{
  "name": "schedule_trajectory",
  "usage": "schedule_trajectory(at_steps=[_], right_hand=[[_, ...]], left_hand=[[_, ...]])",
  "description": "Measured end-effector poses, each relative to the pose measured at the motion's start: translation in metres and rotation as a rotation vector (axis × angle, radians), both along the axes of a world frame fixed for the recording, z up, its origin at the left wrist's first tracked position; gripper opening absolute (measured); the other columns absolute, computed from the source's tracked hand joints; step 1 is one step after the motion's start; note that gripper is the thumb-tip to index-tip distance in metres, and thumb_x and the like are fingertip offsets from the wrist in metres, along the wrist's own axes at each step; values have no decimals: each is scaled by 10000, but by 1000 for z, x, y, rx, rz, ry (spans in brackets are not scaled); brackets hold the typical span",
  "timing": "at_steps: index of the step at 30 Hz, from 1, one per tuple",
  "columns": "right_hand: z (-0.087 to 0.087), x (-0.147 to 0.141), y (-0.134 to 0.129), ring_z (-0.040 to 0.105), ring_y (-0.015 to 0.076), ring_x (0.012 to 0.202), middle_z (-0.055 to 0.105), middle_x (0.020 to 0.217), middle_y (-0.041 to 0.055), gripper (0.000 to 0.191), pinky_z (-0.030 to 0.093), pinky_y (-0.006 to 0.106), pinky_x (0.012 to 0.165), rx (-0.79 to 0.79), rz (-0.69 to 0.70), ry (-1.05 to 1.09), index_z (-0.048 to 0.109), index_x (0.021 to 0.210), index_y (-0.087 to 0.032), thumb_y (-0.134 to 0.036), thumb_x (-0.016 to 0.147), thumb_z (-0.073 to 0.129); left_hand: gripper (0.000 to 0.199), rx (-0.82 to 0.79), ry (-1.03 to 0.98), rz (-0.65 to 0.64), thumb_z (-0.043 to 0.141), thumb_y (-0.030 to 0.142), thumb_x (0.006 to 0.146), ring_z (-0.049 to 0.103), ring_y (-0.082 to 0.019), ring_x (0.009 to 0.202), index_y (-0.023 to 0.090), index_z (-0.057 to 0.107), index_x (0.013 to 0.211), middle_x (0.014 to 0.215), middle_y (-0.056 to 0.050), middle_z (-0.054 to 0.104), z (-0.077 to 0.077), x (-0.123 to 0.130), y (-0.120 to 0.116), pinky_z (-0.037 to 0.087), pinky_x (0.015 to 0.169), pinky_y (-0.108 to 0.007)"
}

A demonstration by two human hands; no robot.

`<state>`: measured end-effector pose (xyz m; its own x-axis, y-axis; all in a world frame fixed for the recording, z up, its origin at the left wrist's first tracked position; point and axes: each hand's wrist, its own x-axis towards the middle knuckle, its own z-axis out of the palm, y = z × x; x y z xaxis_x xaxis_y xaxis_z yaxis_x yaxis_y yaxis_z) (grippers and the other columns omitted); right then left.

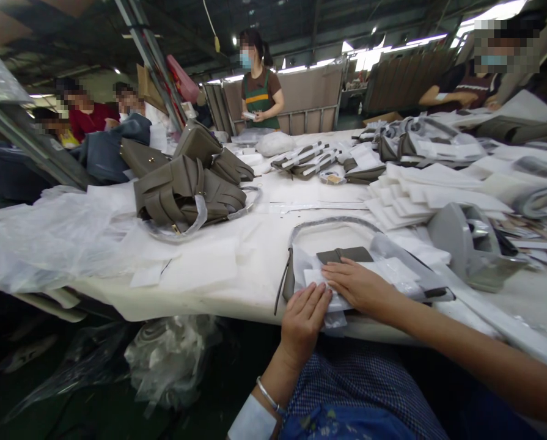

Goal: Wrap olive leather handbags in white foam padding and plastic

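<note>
Grey bag (301, 272): mostly hidden under white wrapping (392, 269) and both hands. Right forearm (506, 373): cut by the frame's edge. Far table items (530, 165): blurred, kind indeterminable.

Overhead strip lights (420, 41) glared white at the upper right; the table (255, 244) was bright, the lower left dim. Edges bowed, and faces were pixelated.

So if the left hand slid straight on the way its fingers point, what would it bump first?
Probably the right hand. The left hand points up and right over the white wrapping, and the right hand's fingers lie just beyond; depth is hard to judge.
</note>
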<state>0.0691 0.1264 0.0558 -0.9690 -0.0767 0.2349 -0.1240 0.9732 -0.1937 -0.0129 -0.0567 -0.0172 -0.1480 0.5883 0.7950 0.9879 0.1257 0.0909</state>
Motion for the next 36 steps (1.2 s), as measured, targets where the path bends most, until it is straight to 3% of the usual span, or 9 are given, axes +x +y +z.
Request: schedule_trajectory(at_steps=[5, 8, 12, 14, 18, 22, 27, 31, 36], right_hand=[[-14, 70, -21, 558, 227, 1292, 656, 1322, 62, 432, 414, 479, 1141, -67, 50, 255, 567, 1380, -270, -177, 960, 536], [-34, 95, -27, 559, 197, 1289, 666, 1309, 45, 483, 431, 440, 1131, 24, 146, 317, 526, 1416, -266, -101, 963, 492], [-68, 96, -27, 577, 201, 1249, 676, 1290, 66, 440, 480, 416, 1044, 224, 143, 360, 560, 1382, -207, -87, 987, 407], [-76, 85, -27, 619, 203, 1161, 710, 1219, 65, 403, 485, 402, 997, 276, 122, 437, 616, 1315, -198, -78, 980, 427], [-69, 62, -28, 654, 188, 1020, 761, 1034, 56, 286, 484, 361, 904, 246, 127, 575, 689, 1182, -207, -121, 964, 525], [-58, 54, -31, 666, 179, 970, 767, 969, 47, 204, 486, 344, 858, 136, 186, 623, 703, 1097, -185, -133, 934, 592], [-68, 69, -43, 668, 165, 856, 748, 870, 41, 195, 509, 335, 810, -37, 169, 511, 710, 973, -181, -128, 958, 522], [-70, 81, -50, 672, 161, 851, 745, 863, 36, 189, 523, 343, 828, -84, 179, 463, 702, 977, -178, -141, 969, 517], [-45, 88, -45, 686, 147, 956, 770, 953, 10, 159, 497, 363, 982, -20, 219, 507, 692, 1084, -202, -201, 936, 635]], left_hand=[[398, -31, -37, -5, 488, 121, 975, 575, -214, 1278, 185, 562, 1361, 1333, -65, 647, 2, -1, 0, 485, 1053, -385], [389, -54, -52, -25, 492, 176, 986, 570, -226, 1281, 175, 552, 1370, 1346, -74, 638, 4, -2, 1, 476, 1057, -396], [390, -78, -60, -35, 545, 232, 975, 578, -236, 1268, 175, 557, 1361, 1354, -73, 634, 7, -3, 1, 467, 1056, -394], [399, -90, -62, -40, 561, 255, 970, 576, -242, 1269, 171, 557, 1360, 1359, -77, 630, 8, -3, 1, 463, 1056, -398], [417, -108, -62, -46, 567, 284, 966, 572, -252, 1271, 164, 550, 1365, 1363, -88, 627, 11, -3, 1, 462, 1057, -406], [458, -152, -68, -55, 566, 298, 964, 544, -251, 1303, 164, 517, 1399, 1390, -96, 604, 15, -4, -1, 453, 1074, -411], [456, -185, -53, -54, 523, 200, 970, 518, -239, 1334, 180, 494, 1424, 1403, -94, 592, 13, -4, -2, 444, 1085, -404], [460, -138, -29, -23, 479, 110, 964, 535, -226, 1319, 193, 505, 1416, 1370, -85, 620, 9, -2, -1, 452, 1069, -395], [461, -137, -28, -21, 468, 93, 958, 542, -225, 1312, 189, 514, 1407, 1368, -83, 622, 8, -2, -1, 456, 1063, -395]])
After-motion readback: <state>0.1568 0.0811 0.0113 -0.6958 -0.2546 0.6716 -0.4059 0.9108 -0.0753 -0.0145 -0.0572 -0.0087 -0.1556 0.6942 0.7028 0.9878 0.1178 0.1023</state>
